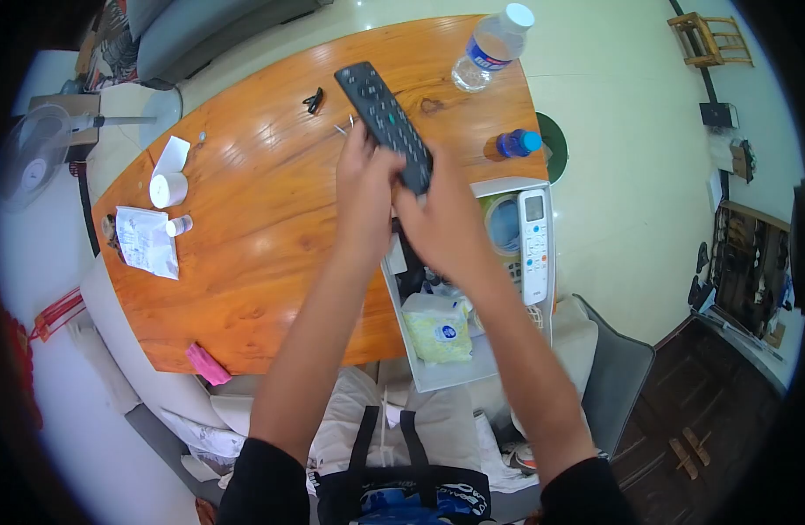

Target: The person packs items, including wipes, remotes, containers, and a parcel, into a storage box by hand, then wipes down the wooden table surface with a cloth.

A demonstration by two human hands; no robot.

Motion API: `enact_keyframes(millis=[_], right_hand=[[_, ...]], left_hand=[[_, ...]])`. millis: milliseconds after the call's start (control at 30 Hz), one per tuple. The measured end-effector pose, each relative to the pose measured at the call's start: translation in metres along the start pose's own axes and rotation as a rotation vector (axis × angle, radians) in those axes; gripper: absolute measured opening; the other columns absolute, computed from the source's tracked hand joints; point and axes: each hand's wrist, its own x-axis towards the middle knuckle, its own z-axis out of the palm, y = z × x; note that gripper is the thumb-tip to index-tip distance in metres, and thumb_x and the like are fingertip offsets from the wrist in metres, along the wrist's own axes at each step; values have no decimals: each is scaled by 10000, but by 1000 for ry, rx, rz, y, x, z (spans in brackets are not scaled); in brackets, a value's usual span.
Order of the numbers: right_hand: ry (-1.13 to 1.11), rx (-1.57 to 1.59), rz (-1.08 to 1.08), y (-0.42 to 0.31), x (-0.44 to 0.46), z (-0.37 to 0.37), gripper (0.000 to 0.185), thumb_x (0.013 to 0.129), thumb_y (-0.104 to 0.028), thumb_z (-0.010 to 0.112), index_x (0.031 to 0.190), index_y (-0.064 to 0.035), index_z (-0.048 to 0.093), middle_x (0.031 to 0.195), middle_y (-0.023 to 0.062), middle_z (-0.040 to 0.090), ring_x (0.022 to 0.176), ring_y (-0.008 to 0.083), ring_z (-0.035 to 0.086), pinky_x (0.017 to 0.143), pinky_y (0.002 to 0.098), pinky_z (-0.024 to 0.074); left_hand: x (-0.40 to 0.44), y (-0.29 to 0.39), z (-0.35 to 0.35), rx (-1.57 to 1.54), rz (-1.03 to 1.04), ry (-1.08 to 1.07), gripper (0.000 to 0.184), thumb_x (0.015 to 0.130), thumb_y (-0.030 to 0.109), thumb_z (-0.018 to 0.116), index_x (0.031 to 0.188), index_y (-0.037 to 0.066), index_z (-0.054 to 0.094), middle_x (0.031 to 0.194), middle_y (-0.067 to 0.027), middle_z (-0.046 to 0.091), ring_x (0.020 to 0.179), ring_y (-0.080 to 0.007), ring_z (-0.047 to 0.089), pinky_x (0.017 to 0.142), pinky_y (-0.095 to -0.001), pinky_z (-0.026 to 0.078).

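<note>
Both hands, left (365,179) and right (440,213), in a closed grip pinching the black remote (386,125) above the wooden worktop (271,210); white remote (534,248) in the tray (446,382).

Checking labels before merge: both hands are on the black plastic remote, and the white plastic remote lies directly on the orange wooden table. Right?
Not quite. The head view shows the white plastic remote in the open white box, not directly on the orange wooden table. The left hand and right hand are both on the black plastic remote.
</note>
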Motion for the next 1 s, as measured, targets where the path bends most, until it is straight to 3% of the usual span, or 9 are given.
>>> enact_keyframes(millis=[133, 233, 367, 433, 600, 1000], right_hand=[[112, 20, 34, 12, -89, -6, 651, 784, -69, 697, 1355, 50, 408, 1164, 261, 530, 1083, 438, 527, 942, 490, 427], [171, -165, 93, 32, -140, -15, 678, 748, -67, 752, 1350, 38, 459, 1157, 208, 511, 1093, 389, 502, 945, 465, 412], [213, -209, 219, 56, -174, -26, 692, 725, -81, 797, 1344, 27, 508, 1145, 182, 496, 1097, 358, 484, 942, 439, 383], [251, -285, 170, 63, -181, -33, 749, 724, -92, 808, 1388, 9, 477, 1157, 177, 499, 1096, 361, 484, 943, 451, 356], [259, -519, 165, 65, -188, -49, 765, 735, -117, 812, 1406, -13, 459, 1184, 168, 501, 1103, 350, 488, 919, 474, 332], [308, -483, 196, 72, -182, -55, 690, 754, -121, 785, 1383, -78, 503, 1205, 130, 504, 1086, 313, 493, 909, 459, 321]], left_hand=[[-75, -15, 5, 100, 10, -143, 700, 770, -126, 466, 1452, 5, 374, 1290, -144, 546, 1171, -216, 585, 1017, -332, 477], [-116, -39, 19, 145, -51, -43, 804, 810, -141, 470, 1554, 9, 206, 1282, -123, 479, 1100, -212, 557, 988, -312, 480], [-140, -77, 20, 513, -5, -85, 757, 859, -107, 504, 1551, -2, 216, 1281, -149, 457, 1117, -231, 555, 941, -316, 502], [-143, -84, 30, 658, 43, -106, 730, 877, -101, 516, 1548, 3, 246, 1297, -145, 460, 1130, -234, 553, 937, -329, 511], [-140, -106, 45, 680, 3, -115, 699, 884, -77, 552, 1528, 5, 293, 1252, -145, 451, 1067, -217, 570, 860, -315, 546], [-132, -126, 56, 839, 179, -48, 639, 850, -66, 596, 1457, -42, 401, 1127, -156, 487, 936, -232, 576, 768, -308, 546]])
